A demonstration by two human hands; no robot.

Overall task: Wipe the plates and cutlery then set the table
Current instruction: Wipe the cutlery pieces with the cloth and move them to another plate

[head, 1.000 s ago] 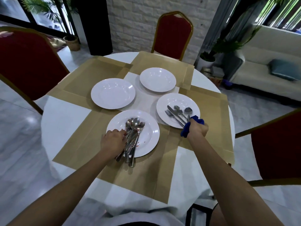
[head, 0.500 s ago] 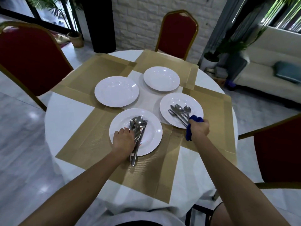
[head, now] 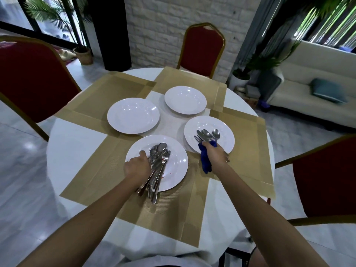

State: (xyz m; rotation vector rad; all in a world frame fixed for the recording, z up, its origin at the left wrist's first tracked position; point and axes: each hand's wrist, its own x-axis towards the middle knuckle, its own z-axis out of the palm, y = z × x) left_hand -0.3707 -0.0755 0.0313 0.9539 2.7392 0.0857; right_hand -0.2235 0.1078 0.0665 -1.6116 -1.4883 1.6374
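near plate [head: 173, 170] holds cutlery bundle [head: 157, 166]; right plate [head: 224, 130] three pieces.

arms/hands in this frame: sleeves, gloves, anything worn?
Both forearms are bare up to the frame edge: no sleeves in view. Left hand and right hand are ungloved; no watch or bracelet. Something small glints at the right hand's fingers, too blurred to identify.

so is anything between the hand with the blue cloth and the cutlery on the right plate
Nothing visible. The right hand holding the blue cloth is already at the near rim of the right plate, right at the handles of the small cutlery set. The handles are hidden behind cloth and hand.
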